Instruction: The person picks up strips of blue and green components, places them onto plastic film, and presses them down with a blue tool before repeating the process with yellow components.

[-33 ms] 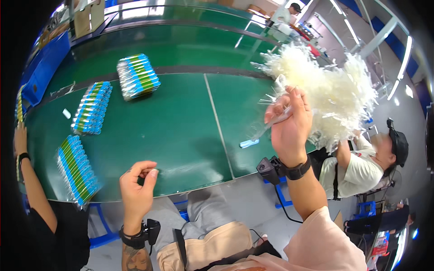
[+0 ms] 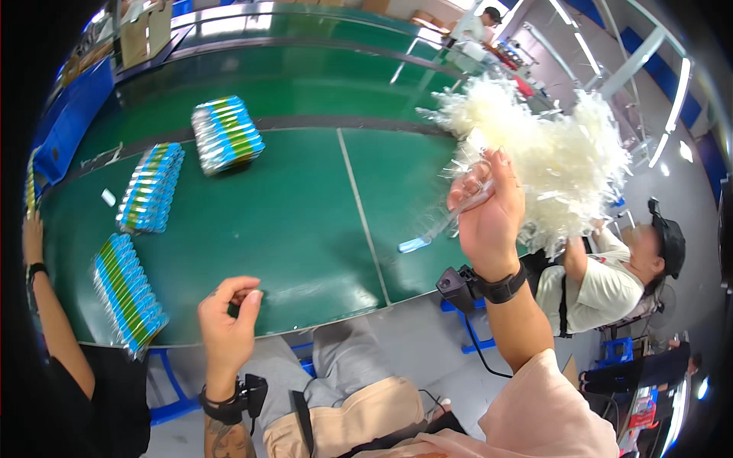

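Observation:
My right hand (image 2: 492, 210) is raised on the right, closed on a thin clear plastic strip (image 2: 475, 200) that slants down to the left. A pale blue piece (image 2: 414, 244) is at the strip's lower end; whether they are joined I cannot tell. Behind that hand rises a big loose heap of whitish translucent strips (image 2: 557, 168). My left hand (image 2: 230, 317) hovers at the table's near edge, its fingers loosely curled with nothing visible in them. Stacks of blue, green and silvery packs stand on the left: a near one (image 2: 128, 290), a middle one (image 2: 151, 188) and a far one (image 2: 227, 134).
The green table (image 2: 298, 221) has a pale seam across it. A small white piece (image 2: 108, 198) lies by the middle stack. A blue bin (image 2: 72, 122) stands at the far left. One person's arm (image 2: 65, 328) reaches in at left; another person (image 2: 599, 275) sits beyond the heap.
The whole view has shifted slightly. Both hands keep nearly the same pose, and the right one still grips the clear strip.

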Tool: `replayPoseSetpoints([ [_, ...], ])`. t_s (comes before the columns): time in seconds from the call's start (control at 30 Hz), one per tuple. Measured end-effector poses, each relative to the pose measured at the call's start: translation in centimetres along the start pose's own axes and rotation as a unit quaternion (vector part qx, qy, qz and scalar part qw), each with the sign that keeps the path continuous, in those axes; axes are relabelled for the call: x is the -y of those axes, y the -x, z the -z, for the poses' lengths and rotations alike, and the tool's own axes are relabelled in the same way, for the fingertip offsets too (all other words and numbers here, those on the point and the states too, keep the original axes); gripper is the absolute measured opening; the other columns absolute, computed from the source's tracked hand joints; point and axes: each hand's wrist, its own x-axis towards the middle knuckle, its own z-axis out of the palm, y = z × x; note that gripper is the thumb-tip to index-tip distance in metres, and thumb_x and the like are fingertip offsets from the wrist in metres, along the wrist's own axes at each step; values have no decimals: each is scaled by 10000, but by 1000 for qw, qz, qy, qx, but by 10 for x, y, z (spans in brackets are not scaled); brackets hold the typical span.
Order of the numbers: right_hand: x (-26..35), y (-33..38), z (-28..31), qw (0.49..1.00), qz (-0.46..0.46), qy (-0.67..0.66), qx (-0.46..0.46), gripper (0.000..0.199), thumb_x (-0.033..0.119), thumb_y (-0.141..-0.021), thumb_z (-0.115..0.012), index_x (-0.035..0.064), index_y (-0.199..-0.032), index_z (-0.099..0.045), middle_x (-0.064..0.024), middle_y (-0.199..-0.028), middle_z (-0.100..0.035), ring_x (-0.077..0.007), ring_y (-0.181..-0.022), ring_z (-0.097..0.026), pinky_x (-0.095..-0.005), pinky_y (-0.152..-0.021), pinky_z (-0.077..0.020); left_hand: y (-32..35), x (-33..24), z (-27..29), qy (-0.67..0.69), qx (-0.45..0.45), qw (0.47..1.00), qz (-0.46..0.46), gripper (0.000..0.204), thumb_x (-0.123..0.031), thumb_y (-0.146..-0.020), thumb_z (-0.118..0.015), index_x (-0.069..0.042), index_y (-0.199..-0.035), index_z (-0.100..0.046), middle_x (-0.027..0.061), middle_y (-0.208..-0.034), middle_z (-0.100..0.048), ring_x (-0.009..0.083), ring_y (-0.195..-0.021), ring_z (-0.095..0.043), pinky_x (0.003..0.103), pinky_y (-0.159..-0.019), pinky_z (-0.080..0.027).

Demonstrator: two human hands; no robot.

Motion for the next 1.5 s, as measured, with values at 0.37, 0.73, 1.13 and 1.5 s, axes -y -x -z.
replayPoseSetpoints([
  [0.37, 201, -49, 125, 995, -38, -46, -83, 369, 362, -1065, -450, 41, -939, -581, -89, -886, -622, -270, -914, -620, -432, -926, -503, 7, -1, 0, -65, 1, 997, -33, 138, -12, -815, -642, 36, -943, -659, 117, -799, -635, 206, -715, -597, 321, -698, -463],
  [0.73, 302, -134, 203, 952, 139, 86, -258, 403, 369, -1076, -381, -8, -1093, -524, -153, -1119, -575, -315, -1072, -616, -462, -976, -526, 4, 0, -5, -69, 0, 995, -75, 141, -6, -793, -645, 31, -929, -654, 120, -765, -621, 227, -695, -591, 338, -689, -471],
  [1.13, 189, -153, 208, 575, 248, 780, 16, 489, 389, -1021, -511, -29, -1275, -530, -218, -1149, -627, -319, -1068, -621, -413, -985, -465, 5, -2, -7, -68, 7, 995, -73, 140, 15, -824, -622, 47, -958, -650, 110, -829, -632, 179, -725, -589, 298, -689, -464],
  [1.5, 162, -152, 203, 717, 145, 677, 84, 611, 374, -1030, -497, -41, -1471, -415, -217, -1546, -398, -339, -1432, -376, -418, -1173, -288, 2, -10, -5, -79, 3, 993, -90, 168, -35, -785, -706, -13, -950, -690, 118, -786, -666, 287, -742, -640, 370, -703, -510],
])
